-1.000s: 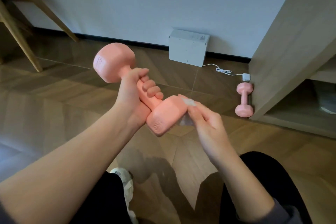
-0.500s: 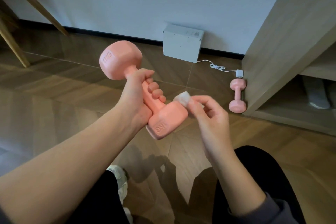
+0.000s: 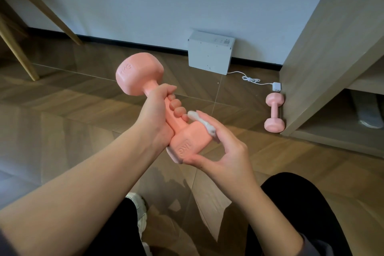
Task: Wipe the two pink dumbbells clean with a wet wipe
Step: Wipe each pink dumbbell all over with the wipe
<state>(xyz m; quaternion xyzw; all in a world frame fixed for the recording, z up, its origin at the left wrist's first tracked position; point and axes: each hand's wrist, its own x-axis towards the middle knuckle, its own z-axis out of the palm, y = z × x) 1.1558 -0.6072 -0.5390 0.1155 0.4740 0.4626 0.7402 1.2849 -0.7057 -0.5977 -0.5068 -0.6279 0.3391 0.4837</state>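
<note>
My left hand [image 3: 154, 117] grips the handle of a pink dumbbell [image 3: 139, 75], held in the air and tilted, one head up and to the left, the other down by my right hand. My right hand [image 3: 223, 147] wraps round that lower head, thumb under it, and its fingers press a small white wet wipe [image 3: 204, 123] against the head's upper side. A second pink dumbbell [image 3: 274, 112] lies on the floor at the right, against the side of a wooden cabinet.
A grey box [image 3: 209, 55] stands against the wall, with a white cable and plug [image 3: 276, 86] running to the cabinet [image 3: 324, 68]. Wooden furniture legs [image 3: 18, 52] stand at the left. My legs in black trousers and a white shoe [image 3: 139, 210] are below.
My right hand has moved from holding the wipe at the lower head's corner to clasping that head, the wipe pressed on its top. The dumbbell turned slightly in my left hand.
</note>
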